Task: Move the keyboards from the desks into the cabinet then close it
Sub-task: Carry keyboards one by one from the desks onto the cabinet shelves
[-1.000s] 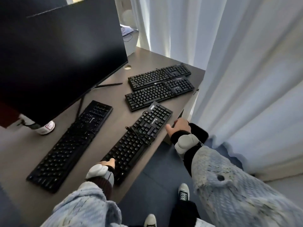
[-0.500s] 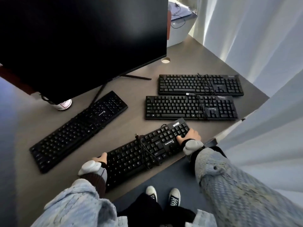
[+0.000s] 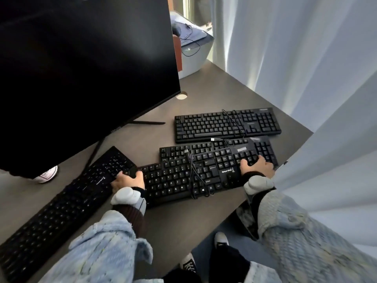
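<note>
Several black keyboards lie on a grey desk (image 3: 169, 219). My left hand (image 3: 128, 180) grips the left end of the nearest keyboard (image 3: 183, 178), and my right hand (image 3: 258, 166) grips its right end. Its loose cable is draped across the keys. That keyboard partly overlaps a second keyboard (image 3: 265, 146) behind it. A third keyboard (image 3: 226, 123) lies farther back, its cable bundled on top. A fourth keyboard (image 3: 59, 205) lies diagonally at the left, under the monitor. The cabinet is not in view.
A large black monitor (image 3: 81, 64) on a thin stand fills the upper left. White curtains (image 3: 306, 58) hang close along the desk's right side. A white device (image 3: 191, 50) with cables stands beyond the desk. My feet show below the desk's front edge.
Both hands have slid the nearest keyboard forward and turned it, so it now overlaps the second keyboard. My left hand has moved up along its left end.
</note>
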The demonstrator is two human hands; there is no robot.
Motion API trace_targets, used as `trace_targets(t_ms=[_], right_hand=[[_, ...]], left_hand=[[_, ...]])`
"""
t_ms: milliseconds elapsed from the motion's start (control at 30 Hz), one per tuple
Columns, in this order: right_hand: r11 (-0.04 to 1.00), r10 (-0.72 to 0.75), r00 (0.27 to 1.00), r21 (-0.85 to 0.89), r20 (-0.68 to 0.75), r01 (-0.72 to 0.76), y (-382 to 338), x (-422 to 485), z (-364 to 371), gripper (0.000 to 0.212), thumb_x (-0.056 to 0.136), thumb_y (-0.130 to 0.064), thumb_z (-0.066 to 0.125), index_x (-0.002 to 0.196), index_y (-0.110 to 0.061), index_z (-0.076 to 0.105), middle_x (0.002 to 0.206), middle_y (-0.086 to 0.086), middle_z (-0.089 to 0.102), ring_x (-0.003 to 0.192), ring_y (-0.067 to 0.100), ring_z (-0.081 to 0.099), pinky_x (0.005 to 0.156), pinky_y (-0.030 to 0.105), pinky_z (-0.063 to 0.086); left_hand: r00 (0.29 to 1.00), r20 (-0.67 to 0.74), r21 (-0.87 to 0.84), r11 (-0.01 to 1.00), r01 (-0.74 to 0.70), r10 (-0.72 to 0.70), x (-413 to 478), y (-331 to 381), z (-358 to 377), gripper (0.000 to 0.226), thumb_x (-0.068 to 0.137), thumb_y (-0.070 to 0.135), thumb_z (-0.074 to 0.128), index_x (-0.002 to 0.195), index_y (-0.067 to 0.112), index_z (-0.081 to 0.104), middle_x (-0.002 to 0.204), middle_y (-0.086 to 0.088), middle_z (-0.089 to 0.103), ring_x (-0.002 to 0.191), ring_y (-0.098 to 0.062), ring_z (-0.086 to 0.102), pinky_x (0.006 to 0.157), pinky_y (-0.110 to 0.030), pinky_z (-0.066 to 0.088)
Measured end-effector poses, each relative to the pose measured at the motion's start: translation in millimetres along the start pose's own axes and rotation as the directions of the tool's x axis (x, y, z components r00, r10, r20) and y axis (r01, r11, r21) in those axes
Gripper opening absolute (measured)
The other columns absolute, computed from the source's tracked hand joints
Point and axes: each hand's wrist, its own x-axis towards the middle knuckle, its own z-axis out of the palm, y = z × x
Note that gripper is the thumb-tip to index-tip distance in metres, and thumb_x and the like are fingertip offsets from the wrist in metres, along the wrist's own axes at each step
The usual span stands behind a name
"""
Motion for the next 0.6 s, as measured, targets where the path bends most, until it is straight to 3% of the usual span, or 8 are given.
trace_targets(t_ms=[233, 333, 433, 533, 567, 600], right_hand=[[1.0, 0.023, 1.0, -0.021, 0.017, -0.022, -1, 81, -26, 0.055, 0.082, -0.033, 0.054, 0.132, -0.01, 0.047, 0.134, 0.019, 0.047, 0.127, 0.035, 0.041, 0.103, 0.043, 0.035], [0.999, 0.027, 0.997, -0.022, 0.076, -0.025, 8, 109, -24, 0.054, 0.083, -0.031, 0.054, 0.132, -0.01, 0.047, 0.135, 0.018, 0.047, 0.128, 0.033, 0.041, 0.103, 0.042, 0.036], [1.0, 0.016, 0.994, 0.022, 0.107, -0.018, 20, 123, -18, 0.055, 0.083, -0.032, 0.054, 0.135, -0.019, 0.045, 0.131, 0.019, 0.05, 0.125, 0.035, 0.043, 0.101, 0.041, 0.036], [0.995, 0.06, 0.987, 0.071, 0.148, -0.071, 27, 132, -15, 0.051, 0.086, -0.037, 0.049, 0.136, -0.028, 0.044, 0.13, 0.022, 0.05, 0.121, 0.039, 0.046, 0.102, 0.039, 0.035], [0.992, 0.05, 0.982, 0.101, 0.184, -0.069, 27, 135, -15, 0.05, 0.088, -0.037, 0.047, 0.137, -0.026, 0.044, 0.132, 0.022, 0.05, 0.123, 0.038, 0.045, 0.104, 0.039, 0.034], [0.988, 0.027, 0.975, 0.143, 0.221, -0.06, 27, 139, -14, 0.05, 0.089, -0.036, 0.046, 0.138, -0.025, 0.043, 0.134, 0.019, 0.051, 0.125, 0.037, 0.045, 0.106, 0.04, 0.033]], left_hand=[[0.978, 0.146, -0.172, 0.978, -0.121, 0.147, 8, 80, 74, 0.03, 0.078, 0.005, 0.054, 0.103, -0.003, 0.068, 0.105, -0.028, 0.069, 0.102, -0.041, 0.063, 0.094, -0.043, 0.048], [0.974, 0.198, -0.199, 0.977, -0.073, 0.113, 10, 90, 94, 0.031, 0.08, 0.001, 0.055, 0.108, -0.005, 0.067, 0.107, -0.027, 0.069, 0.104, -0.04, 0.063, 0.09, -0.037, 0.046], [0.982, 0.188, -0.243, 0.97, 0.022, 0.025, 8, 89, 101, 0.018, 0.084, 0.003, 0.056, 0.094, -0.008, 0.066, 0.085, -0.019, 0.064, 0.092, -0.027, 0.057, 0.08, -0.029, 0.038], [0.982, 0.187, -0.284, 0.955, 0.08, -0.026, -1, 92, 106, 0.01, 0.088, 0.008, 0.057, 0.095, 0.002, 0.059, 0.078, -0.008, 0.054, 0.093, -0.022, 0.048, 0.086, -0.034, 0.038], [0.981, 0.191, -0.286, 0.955, 0.079, -0.023, -3, 94, 107, 0.003, 0.089, 0.01, 0.056, 0.088, 0.007, 0.054, 0.072, -0.005, 0.049, 0.092, -0.021, 0.046, 0.085, -0.034, 0.037], [0.982, 0.189, -0.289, 0.954, 0.082, -0.027, -4, 96, 108, 0.013, 0.089, 0.011, 0.056, 0.079, 0.01, 0.049, 0.067, -0.003, 0.045, 0.091, -0.021, 0.044, 0.083, -0.033, 0.037]])
